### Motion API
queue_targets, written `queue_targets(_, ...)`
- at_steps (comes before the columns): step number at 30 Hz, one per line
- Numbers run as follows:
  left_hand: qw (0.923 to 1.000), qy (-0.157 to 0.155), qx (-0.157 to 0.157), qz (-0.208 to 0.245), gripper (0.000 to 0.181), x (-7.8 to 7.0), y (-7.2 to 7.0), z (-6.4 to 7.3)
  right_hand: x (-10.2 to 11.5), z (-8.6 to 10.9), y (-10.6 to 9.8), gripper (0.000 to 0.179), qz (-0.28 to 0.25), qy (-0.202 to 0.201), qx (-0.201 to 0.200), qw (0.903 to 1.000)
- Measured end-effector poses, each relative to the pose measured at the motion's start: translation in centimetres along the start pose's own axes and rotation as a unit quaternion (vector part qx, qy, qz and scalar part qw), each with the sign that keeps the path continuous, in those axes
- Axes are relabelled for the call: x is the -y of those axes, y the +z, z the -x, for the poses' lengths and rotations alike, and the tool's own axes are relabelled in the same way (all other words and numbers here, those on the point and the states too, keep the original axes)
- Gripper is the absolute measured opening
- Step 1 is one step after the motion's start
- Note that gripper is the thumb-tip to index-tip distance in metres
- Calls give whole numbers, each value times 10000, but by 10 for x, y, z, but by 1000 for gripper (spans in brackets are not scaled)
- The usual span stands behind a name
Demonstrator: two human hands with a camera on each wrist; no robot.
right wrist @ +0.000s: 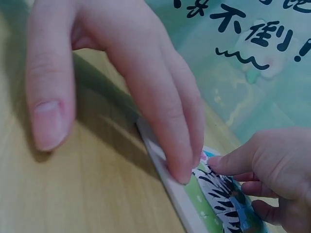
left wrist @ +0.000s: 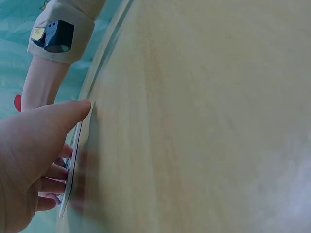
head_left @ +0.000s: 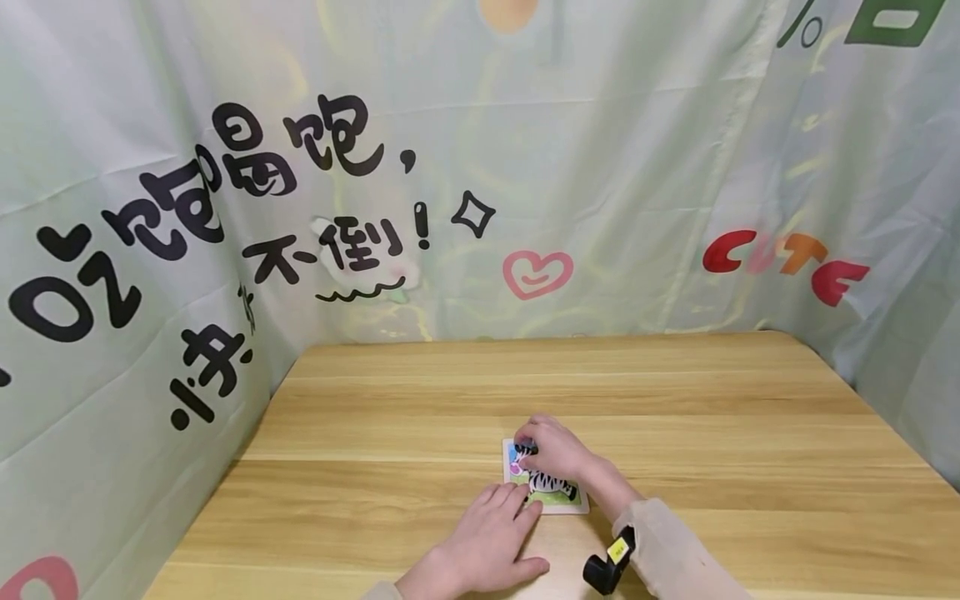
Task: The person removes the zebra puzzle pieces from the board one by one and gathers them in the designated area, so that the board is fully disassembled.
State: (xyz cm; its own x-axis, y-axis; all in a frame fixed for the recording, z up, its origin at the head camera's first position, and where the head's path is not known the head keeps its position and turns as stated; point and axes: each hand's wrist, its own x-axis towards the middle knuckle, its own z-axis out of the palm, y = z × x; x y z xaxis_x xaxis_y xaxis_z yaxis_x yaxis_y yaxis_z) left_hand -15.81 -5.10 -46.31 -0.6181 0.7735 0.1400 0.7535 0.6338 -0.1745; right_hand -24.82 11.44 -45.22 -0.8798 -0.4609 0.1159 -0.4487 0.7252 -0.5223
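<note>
A small zebra jigsaw puzzle (head_left: 552, 500) with a pale frame lies on the table. My left hand (head_left: 491, 537) rests on its near left corner, fingers stretched out and thumb spread to the side. In the right wrist view, fingertips of the left hand (right wrist: 146, 82) touch the puzzle's frame. My right hand (head_left: 558, 450) reaches over the far left part, thumb and fingers curled round a dark puzzle piece (head_left: 527, 448) at the zebra's head. Much of that piece is hidden under the fingers. From the right wrist, the right hand's thumb (right wrist: 226, 165) shows against the zebra picture.
The wooden table (head_left: 375, 417) reaches back to a pale printed curtain (head_left: 450, 167), which also hangs along both sides. A black wrist camera (head_left: 609, 562) is strapped at the right sleeve (head_left: 671, 542), close over the table's front part.
</note>
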Motion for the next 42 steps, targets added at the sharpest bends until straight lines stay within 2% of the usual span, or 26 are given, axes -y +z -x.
queue_targets(5, 10000, -16, 76, -15, 69, -1, -1, 0, 1, -3, -1, 25, 0, 81, 206, 9998)
queue_targets(13, 9999, 3, 143, 49, 69, -1, -1, 0, 5, -5, -4, 25, -370, 268, 479, 9978)
queue_targets(26, 9996, -80, 235, 109, 71, 1, -2, 1, 3, -7, 0, 28, -673, 264, 166, 9972)
queue_targets(33, 9999, -39, 106, 60, 70, 1, 0, 2, 1, -5, 0, 23, -961, -10, 110, 9953)
queue_targets(38, 10000, -33, 42, 7, 70, 1, 2, 3, -6, -4, 2, 13, -1472, 21, -263, 9888)
queue_targets(42, 9999, -81, 121, 45, 71, 0, 3, 3, -13, -3, 1, 14, -2323, 321, -491, 9709)
